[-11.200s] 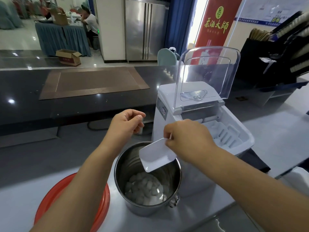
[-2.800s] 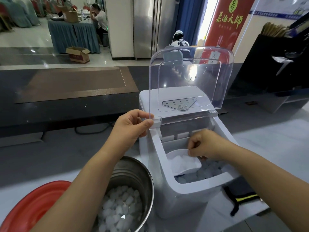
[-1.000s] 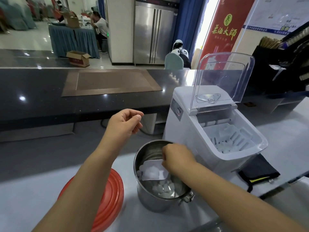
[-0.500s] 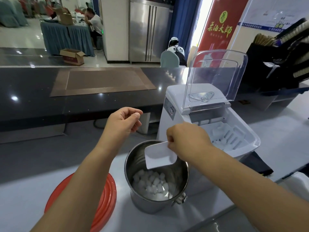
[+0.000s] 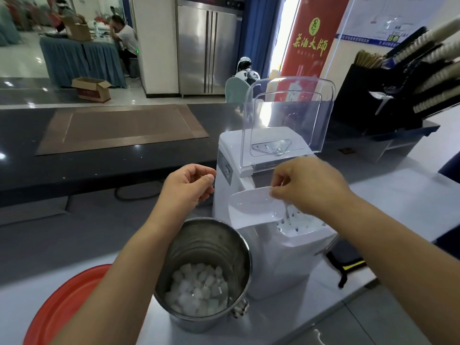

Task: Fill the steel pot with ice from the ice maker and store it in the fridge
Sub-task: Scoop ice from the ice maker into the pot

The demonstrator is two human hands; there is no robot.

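The right hand [image 5: 308, 185] pinches a white scoop [image 5: 254, 207] over the ice maker [image 5: 273, 265]. The left hand [image 5: 186, 185] is curled up, holding nothing. The steel pot [image 5: 206, 245] just beside it has ice [image 5: 199, 287] inside.

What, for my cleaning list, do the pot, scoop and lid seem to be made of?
Pot: steel, apparently; grey brushed metal with dull reflections.
Scoop: probably plastic; thin, white, smooth, faintly translucent.
Lid: probably hard clear plastic; see-through, glossy moulded edges.
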